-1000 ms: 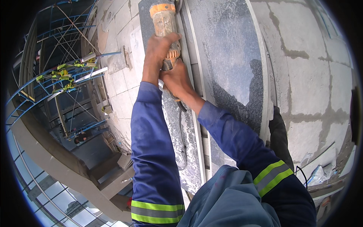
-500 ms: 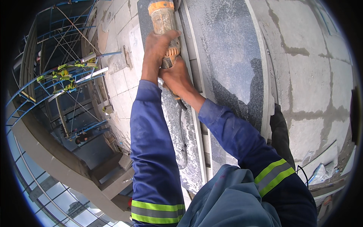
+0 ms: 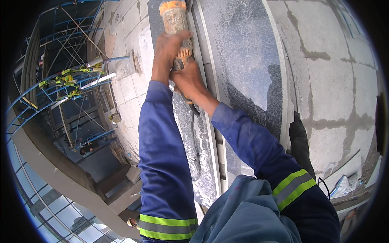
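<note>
Scaffolding stands off at nine o'clock, well apart. The left hand wraps the orange power tool, whose long axis runs toward twelve o'clock; the right hand grips its rear, just below — nearer the body. The dark stone slab lies close at three o'clock — little room there.

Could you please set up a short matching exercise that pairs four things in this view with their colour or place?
Things:
1. power tool
2. stone slab
3. sleeve bands
4. scaffolding

Descriptions:
A. dark grey, speckled
B. orange, dusty, gripped by left hand and right hand
C. blue tubes, far left
D. yellow-green, reflective

Pairs: 1-B, 2-A, 3-D, 4-C
</note>
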Available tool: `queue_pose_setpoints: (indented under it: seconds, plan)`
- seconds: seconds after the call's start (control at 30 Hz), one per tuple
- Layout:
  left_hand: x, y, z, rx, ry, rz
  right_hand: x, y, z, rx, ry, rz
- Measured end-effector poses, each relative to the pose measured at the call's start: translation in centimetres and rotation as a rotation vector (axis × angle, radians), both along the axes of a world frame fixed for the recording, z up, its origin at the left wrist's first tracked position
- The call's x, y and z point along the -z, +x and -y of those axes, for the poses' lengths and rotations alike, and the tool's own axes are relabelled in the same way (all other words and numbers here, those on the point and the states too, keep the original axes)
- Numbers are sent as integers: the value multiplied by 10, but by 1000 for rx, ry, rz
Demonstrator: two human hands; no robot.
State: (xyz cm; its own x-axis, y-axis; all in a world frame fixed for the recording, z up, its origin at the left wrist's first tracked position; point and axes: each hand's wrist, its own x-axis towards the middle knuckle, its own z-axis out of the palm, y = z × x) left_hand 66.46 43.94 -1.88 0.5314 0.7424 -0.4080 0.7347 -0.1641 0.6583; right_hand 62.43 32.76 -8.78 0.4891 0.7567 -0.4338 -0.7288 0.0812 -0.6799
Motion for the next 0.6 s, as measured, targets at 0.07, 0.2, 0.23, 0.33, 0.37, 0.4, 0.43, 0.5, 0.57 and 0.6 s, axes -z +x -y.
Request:
queue_pose_setpoints:
  seconds: [0.07, 0.2, 0.23, 0.33, 0.37, 0.4, 0.43, 0.5, 0.57, 0.6]
  plan:
    - [-1, 0, 6, 11, 14, 4, 1, -7, 1, 91, 12, 5]
    - [-3, -6, 16, 15, 37, 31, -1, -14, 6, 99, -5, 34]
    - [-2, -7, 14, 3, 38, 21, -1, -15, 7, 100, -3, 30]
    - [2, -8, 9, -11, 31, 13, -1, -14, 8, 96, 4, 14]
    - [3, -8, 9, -3, 24, 25, -1, -13, 7, 90, 11, 3]
    - [2, -8, 8, 6, 18, 37, -3, -11, 7, 84, 18, -7]
    - [0, -6, 6, 5, 7, 13, -4, -8, 6, 89, 35, 4]
    - [-3, -3, -2, 2, -15, -37, -8, -4, 4, 96, 71, 26]
    - [-1, -6, -7, -26, 13, -33, -15, -3, 4, 49, 36, 8]
    - [0, -4, -3, -36, 18, -30, -11, -3, 6, 29, 9, 1]
